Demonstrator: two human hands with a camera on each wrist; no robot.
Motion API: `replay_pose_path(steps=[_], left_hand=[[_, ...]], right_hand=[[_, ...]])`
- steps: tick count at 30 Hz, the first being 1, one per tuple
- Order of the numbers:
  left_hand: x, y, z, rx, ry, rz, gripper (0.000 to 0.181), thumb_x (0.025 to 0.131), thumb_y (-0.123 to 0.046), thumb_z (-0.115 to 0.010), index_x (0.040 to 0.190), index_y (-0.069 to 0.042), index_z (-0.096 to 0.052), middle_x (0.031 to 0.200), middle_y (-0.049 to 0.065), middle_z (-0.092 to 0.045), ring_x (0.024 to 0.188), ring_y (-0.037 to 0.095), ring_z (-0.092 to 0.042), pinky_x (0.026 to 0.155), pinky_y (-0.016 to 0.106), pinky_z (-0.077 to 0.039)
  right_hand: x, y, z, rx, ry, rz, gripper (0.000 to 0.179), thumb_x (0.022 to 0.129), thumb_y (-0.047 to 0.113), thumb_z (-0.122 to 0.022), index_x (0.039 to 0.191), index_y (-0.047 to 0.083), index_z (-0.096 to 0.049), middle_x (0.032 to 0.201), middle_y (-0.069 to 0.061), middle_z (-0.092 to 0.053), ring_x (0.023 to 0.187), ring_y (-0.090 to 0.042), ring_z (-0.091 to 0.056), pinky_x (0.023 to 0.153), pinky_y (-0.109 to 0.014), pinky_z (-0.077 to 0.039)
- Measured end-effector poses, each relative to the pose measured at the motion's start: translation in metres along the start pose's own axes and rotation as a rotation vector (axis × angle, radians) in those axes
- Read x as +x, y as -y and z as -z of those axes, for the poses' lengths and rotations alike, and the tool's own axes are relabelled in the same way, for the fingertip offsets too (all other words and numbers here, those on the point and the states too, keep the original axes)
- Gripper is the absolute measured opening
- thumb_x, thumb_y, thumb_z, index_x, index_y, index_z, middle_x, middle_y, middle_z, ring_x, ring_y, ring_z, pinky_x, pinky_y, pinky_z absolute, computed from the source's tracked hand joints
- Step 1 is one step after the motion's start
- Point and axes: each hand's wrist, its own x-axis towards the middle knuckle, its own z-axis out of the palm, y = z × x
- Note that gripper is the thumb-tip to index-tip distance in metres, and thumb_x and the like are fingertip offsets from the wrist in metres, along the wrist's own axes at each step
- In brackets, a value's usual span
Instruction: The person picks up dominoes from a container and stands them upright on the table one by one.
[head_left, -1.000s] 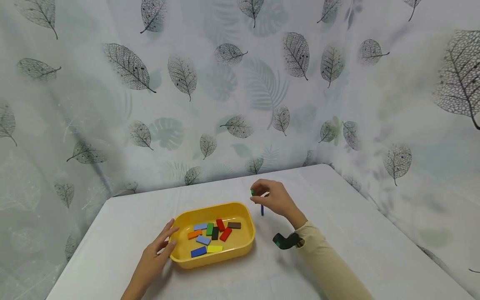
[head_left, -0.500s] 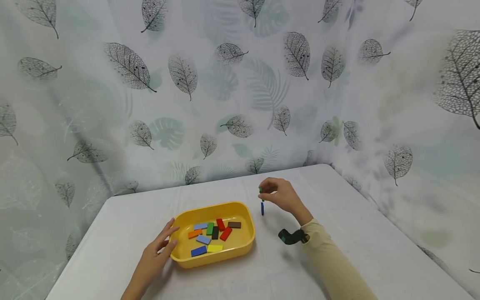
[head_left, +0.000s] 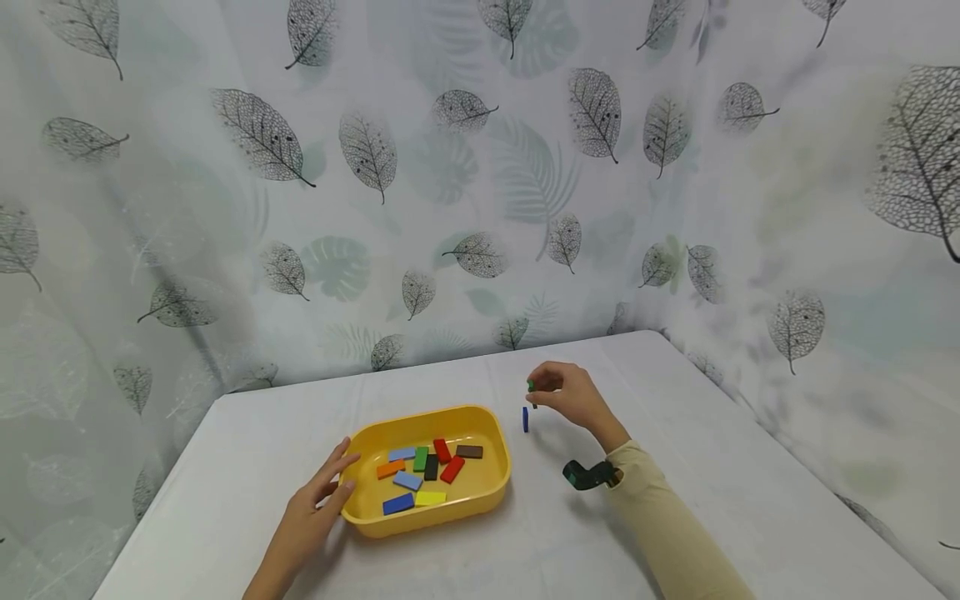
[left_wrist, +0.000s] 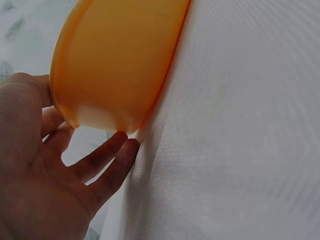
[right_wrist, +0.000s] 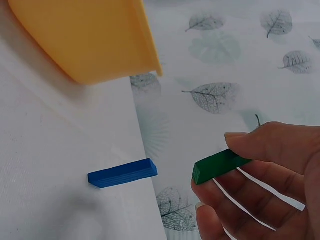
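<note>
My right hand [head_left: 573, 395] pinches a green domino-like block [right_wrist: 220, 166] between thumb and fingers, holding it upright above the table. Just below and to the left of it a blue block [head_left: 525, 419] stands on end, apart from the green one. In the right wrist view the blue block [right_wrist: 123, 173] stands alone on the cloth. My left hand [head_left: 309, 504] holds the left end of a yellow tray [head_left: 420, 527]; in the left wrist view, thumb and fingers lie at the rim and against the outer wall [left_wrist: 117, 65].
Inside the tray lie several flat blocks, among them a red one [head_left: 452, 468], a yellow one [head_left: 431, 498], a brown one [head_left: 469, 451] and a black one [head_left: 431, 467]. White cloth covers the table [head_left: 637, 375]. A leaf-patterned curtain [head_left: 480, 183] hangs behind it.
My right hand has moved slightly to the right with the green block, then a little lower, and the standing blue block has come into fuller view. The left hand stays on the tray.
</note>
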Motion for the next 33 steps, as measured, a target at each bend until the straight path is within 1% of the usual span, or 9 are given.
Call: replay_pose_path(steps=[3,6,10,15,20,22,27,31,33], left_hand=[[0.0,0.0,0.001,0.0,0.001,0.0,0.042,0.109,-0.027,-0.058,0.149,-0.014,-0.058,0.167,-0.001,-0.032,0.143,0.032,-0.044,0.105,0.036,-0.048],[0.0,0.0,0.0,-0.001,0.005,0.007,0.042,0.109,-0.028,-0.058,0.149,-0.015,-0.058,0.167,-0.001,-0.032,0.142,0.033,-0.046,0.105,0.039,-0.048],[0.0,0.0,0.0,-0.001,0.005,0.008,0.043,0.109,-0.029,-0.058,0.149,-0.015,-0.058,0.167,-0.001,-0.032,0.141,0.034,-0.047,0.105,0.042,-0.048],[0.0,0.0,0.0,0.0,0.004,0.004,0.043,0.109,-0.03,-0.058,0.149,-0.014,-0.058,0.167,-0.002,-0.032,0.14,0.034,-0.049,0.104,0.042,-0.049],[0.0,0.0,0.0,0.003,-0.001,0.007,0.043,0.109,-0.03,-0.058,0.149,-0.014,-0.058,0.167,-0.002,-0.033,0.136,0.035,-0.052,0.103,0.043,-0.049],[0.0,0.0,0.0,0.003,-0.004,0.005,0.043,0.109,-0.03,-0.059,0.149,-0.014,-0.058,0.167,-0.002,-0.033,0.134,0.036,-0.054,0.102,0.042,-0.05],[0.0,0.002,0.0,-0.004,-0.007,0.002,0.042,0.108,-0.029,-0.059,0.148,-0.014,-0.059,0.167,-0.002,-0.033,0.13,0.035,-0.057,0.1,0.036,-0.05],[0.0,0.002,0.0,-0.008,-0.002,0.006,0.043,0.108,-0.03,-0.059,0.148,-0.015,-0.059,0.167,-0.002,-0.033,0.129,0.036,-0.057,0.099,0.036,-0.051],[0.0,0.001,0.001,-0.01,0.001,0.006,0.043,0.109,-0.031,-0.059,0.148,-0.015,-0.059,0.167,-0.002,-0.033,0.132,0.036,-0.055,0.099,0.036,-0.05]], right_hand=[[0.001,-0.006,-0.001,0.008,0.0,-0.024,0.017,0.09,0.012,-0.082,0.105,0.01,-0.074,0.091,0.002,-0.071,0.085,-0.018,-0.069,0.083,-0.041,-0.059],[0.0,-0.011,-0.002,0.017,0.005,-0.047,0.017,0.09,0.012,-0.082,0.106,0.01,-0.074,0.091,0.002,-0.071,0.084,-0.018,-0.069,0.083,-0.041,-0.059],[0.001,-0.016,-0.004,0.024,0.017,-0.065,0.018,0.09,0.012,-0.082,0.106,0.01,-0.075,0.092,0.001,-0.071,0.085,-0.018,-0.068,0.082,-0.04,-0.058],[0.002,-0.024,-0.006,0.025,0.033,-0.083,0.018,0.09,0.01,-0.082,0.106,0.01,-0.075,0.093,0.0,-0.071,0.086,-0.019,-0.068,0.08,-0.038,-0.059],[0.003,-0.03,-0.008,0.019,0.044,-0.11,0.022,0.09,0.007,-0.082,0.11,0.003,-0.074,0.094,0.0,-0.071,0.089,-0.02,-0.067,0.082,-0.039,-0.059],[0.003,-0.033,-0.008,0.014,0.049,-0.118,0.023,0.089,0.007,-0.082,0.11,0.002,-0.074,0.095,0.0,-0.071,0.089,-0.019,-0.067,0.082,-0.04,-0.059],[0.002,-0.039,-0.011,0.007,0.06,-0.133,0.018,0.088,0.006,-0.083,0.104,0.008,-0.075,0.094,0.001,-0.072,0.089,-0.019,-0.067,0.083,-0.04,-0.058],[0.001,-0.042,-0.012,0.005,0.071,-0.139,0.018,0.087,0.006,-0.084,0.102,0.009,-0.075,0.094,0.001,-0.072,0.089,-0.018,-0.067,0.083,-0.039,-0.058],[0.001,-0.043,-0.013,0.01,0.074,-0.14,0.019,0.086,0.006,-0.084,0.102,0.009,-0.075,0.094,0.001,-0.072,0.089,-0.018,-0.067,0.082,-0.039,-0.058]])
